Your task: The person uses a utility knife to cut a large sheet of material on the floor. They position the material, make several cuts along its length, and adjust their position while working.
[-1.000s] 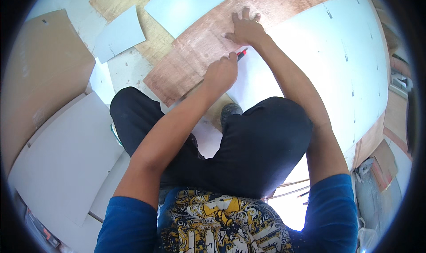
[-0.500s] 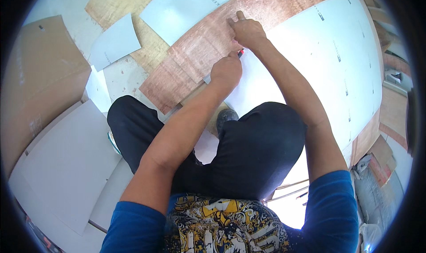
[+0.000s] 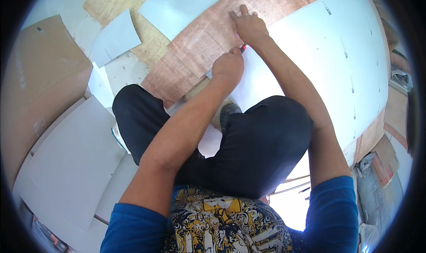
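My left hand [image 3: 227, 69] is closed around a small red-and-black tool [image 3: 243, 48]. Only the tool's coloured end shows past the fingers; its working end is hidden. The fist rests at the near edge of a long reddish-brown plywood strip [image 3: 186, 58]. Just beyond it, my right hand [image 3: 252, 27] presses down on the strip with its fingers spread. Under and beside the strip lies a large white sheet [image 3: 310, 58] with small printed marks, stretching away to the right beneath my right forearm.
A big cardboard box [image 3: 44, 66] stands at the left, with white panels [image 3: 66, 160] leaning near it. Loose white pieces [image 3: 116, 38] and yellowish plywood [image 3: 153, 40] lie at the far left. Scrap boards [image 3: 385, 160] and plastic sit at the right edge. My bent knees are close below.
The view has shifted slightly. My left hand still grips the tool by the strip's edge, and my right hand still presses on the plywood, with little visible movement.
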Demonstrator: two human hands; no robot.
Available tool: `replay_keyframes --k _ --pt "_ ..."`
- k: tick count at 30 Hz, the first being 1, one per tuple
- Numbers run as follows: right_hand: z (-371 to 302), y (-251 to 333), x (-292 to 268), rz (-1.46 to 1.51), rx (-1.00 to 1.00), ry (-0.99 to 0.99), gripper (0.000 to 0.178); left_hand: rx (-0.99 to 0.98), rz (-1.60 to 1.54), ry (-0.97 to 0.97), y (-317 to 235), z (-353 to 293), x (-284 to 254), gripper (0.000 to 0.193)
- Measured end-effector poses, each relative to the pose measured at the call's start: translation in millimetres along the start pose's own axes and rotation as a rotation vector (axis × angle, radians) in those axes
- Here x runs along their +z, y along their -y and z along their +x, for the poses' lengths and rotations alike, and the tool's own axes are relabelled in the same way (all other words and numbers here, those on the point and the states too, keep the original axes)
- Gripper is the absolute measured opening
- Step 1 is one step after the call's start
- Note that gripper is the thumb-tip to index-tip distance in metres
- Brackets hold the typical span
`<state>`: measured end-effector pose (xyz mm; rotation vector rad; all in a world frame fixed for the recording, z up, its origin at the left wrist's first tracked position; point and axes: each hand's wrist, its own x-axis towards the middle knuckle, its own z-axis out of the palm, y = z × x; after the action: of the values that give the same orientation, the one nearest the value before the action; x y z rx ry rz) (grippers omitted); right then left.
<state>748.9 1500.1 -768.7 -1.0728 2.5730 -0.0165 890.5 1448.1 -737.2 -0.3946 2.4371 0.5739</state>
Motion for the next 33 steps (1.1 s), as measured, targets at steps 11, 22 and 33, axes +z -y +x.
replay_keyframes --k 11,22,33 --pt "4 -1 6 0.027 0.025 0.025 0.067 -0.014 -0.015 0.140 19 -11 -18 0.026" --pt "1 13 6 0.040 0.000 0.024 0.059 -0.164 0.008 0.167 67 -57 1 0.024" --pt "-6 18 2 0.020 0.115 0.098 0.122 -0.064 0.043 0.070 73 -66 2 0.021"
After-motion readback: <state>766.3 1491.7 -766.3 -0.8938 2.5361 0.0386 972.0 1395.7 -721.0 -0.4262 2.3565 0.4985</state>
